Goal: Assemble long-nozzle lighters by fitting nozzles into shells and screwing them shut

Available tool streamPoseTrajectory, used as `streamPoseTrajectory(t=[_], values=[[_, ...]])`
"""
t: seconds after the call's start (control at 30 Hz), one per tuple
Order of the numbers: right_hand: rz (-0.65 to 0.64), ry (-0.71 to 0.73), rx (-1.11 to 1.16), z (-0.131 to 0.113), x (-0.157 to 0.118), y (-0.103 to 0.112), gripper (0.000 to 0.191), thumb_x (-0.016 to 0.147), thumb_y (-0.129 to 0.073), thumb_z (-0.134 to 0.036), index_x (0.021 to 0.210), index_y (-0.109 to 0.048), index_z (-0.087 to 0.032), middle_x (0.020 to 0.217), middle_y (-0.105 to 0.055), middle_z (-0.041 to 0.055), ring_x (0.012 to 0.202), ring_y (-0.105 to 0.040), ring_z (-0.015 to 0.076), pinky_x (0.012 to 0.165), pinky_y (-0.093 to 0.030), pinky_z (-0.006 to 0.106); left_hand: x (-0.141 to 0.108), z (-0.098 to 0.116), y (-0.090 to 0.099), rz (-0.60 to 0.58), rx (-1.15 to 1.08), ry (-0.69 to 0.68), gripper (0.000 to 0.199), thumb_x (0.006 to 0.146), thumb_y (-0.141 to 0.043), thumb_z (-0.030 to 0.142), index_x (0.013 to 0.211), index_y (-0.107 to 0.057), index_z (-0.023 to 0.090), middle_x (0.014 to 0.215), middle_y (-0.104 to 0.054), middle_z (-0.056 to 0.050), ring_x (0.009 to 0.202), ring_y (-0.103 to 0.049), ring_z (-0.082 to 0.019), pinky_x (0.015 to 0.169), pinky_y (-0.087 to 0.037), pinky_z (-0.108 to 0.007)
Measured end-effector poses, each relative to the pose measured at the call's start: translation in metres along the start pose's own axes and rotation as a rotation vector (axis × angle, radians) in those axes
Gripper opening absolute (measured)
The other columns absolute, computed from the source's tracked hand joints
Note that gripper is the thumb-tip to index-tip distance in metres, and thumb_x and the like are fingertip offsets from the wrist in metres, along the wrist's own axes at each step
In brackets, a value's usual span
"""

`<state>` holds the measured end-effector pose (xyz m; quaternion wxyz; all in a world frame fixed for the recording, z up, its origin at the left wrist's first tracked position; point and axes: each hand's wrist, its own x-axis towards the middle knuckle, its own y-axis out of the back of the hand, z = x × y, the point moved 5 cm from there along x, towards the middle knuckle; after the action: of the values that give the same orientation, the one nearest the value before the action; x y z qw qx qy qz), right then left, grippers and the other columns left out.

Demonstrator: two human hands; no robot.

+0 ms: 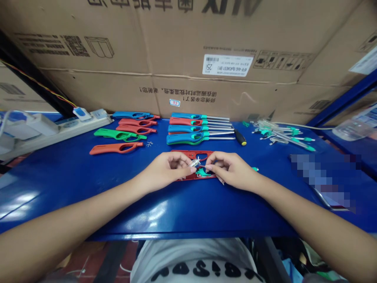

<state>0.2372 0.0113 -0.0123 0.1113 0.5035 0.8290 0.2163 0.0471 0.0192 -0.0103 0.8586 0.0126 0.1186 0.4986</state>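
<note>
Between thumb and fingers, my left hand (173, 168) pinches a small clear lighter fuel tank (194, 162) with a metallic end. My right hand (228, 167) is closed in a pinch close to the tank's right end, on a thin part that looks like a wire or tube, too small to name surely. Under both hands lie two red lighter shell halves (188, 152) on the blue table. A green trigger piece (203, 172) with white wires sits at the nearer half. Past my right hand a green tip (255, 169) shows; my fingers hide what lies between.
Several empty-nozzle lighter shells (118, 148) lie at left, near a power strip (67, 127). Assembled lighters (188, 138) with metal rods and a black-yellow screwdriver (240, 137) lie behind my hands. Rod parts (282, 133) and a blurred-out phone (324, 181) are at right; a cardboard box (176, 51) stands behind.
</note>
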Motion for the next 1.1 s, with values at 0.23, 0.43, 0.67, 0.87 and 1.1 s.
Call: streamPoseTrajectory(t=[0.23, 0.43, 0.67, 0.87, 1.1], values=[[-0.025, -0.058, 0.250, 0.0124, 0.0059, 0.0013, 0.029, 0.089, -0.067, -0.044, 0.103, -0.060, -0.019, 0.070, -0.058, -0.0050, 0.046, -0.050, 0.0063, 0.041, -0.043, 0.019, 0.0004, -0.0017, 0.0007, 0.012, 0.028, -0.009, 0.032, 0.074, -0.081, 0.039, 0.089, -0.068, 0.015, 0.071, -0.062, 0.002, 0.061, -0.056, -0.010, 0.056, -0.045, -0.022], [-0.018, -0.058, 0.204, 0.0110, 0.0068, 0.0018, 0.029, 0.090, -0.066, -0.047, 0.094, -0.064, -0.018, 0.060, -0.054, -0.0067, 0.043, -0.044, 0.0058, 0.041, -0.036, 0.020, 0.0022, -0.0046, 0.0020, 0.007, 0.072, -0.039, 0.031, 0.076, -0.080, 0.038, 0.094, -0.072, 0.014, 0.075, -0.065, -0.001, 0.063, -0.056, -0.011, 0.055, -0.044, -0.022], [-0.014, -0.008, 0.183, 0.0071, 0.0082, 0.0038, 0.028, 0.087, -0.069, -0.046, 0.089, -0.066, -0.018, 0.060, -0.052, -0.0063, 0.048, -0.040, 0.0065, 0.046, -0.031, 0.021, 0.0021, -0.0046, 0.0024, 0.019, 0.083, -0.033, 0.029, 0.077, -0.079, 0.035, 0.095, -0.073, 0.013, 0.077, -0.067, -0.002, 0.063, -0.056, -0.011, 0.055, -0.044, -0.022], [0.005, 0.027, 0.141, 0.0085, 0.0086, 0.0046, 0.030, 0.087, -0.068, -0.047, 0.091, -0.070, -0.017, 0.076, -0.062, -0.0003, 0.062, -0.050, 0.0101, 0.058, -0.040, 0.025, 0.0022, -0.0055, 0.0021, 0.010, 0.104, -0.041, 0.030, 0.077, -0.079, 0.035, 0.097, -0.074, 0.013, 0.078, -0.068, -0.002, 0.064, -0.055, -0.011, 0.055, -0.043, -0.021], [-0.014, 0.036, 0.119, 0.0112, 0.0082, 0.0043, 0.028, 0.088, -0.066, -0.045, 0.092, -0.071, -0.017, 0.084, -0.065, 0.0037, 0.067, -0.053, 0.0123, 0.062, -0.042, 0.027, 0.0032, -0.0074, 0.0031, 0.017, 0.141, -0.052, 0.031, 0.077, -0.078, 0.037, 0.097, -0.076, 0.013, 0.076, -0.069, -0.002, 0.062, -0.054, -0.011, 0.055, -0.042, -0.022]])
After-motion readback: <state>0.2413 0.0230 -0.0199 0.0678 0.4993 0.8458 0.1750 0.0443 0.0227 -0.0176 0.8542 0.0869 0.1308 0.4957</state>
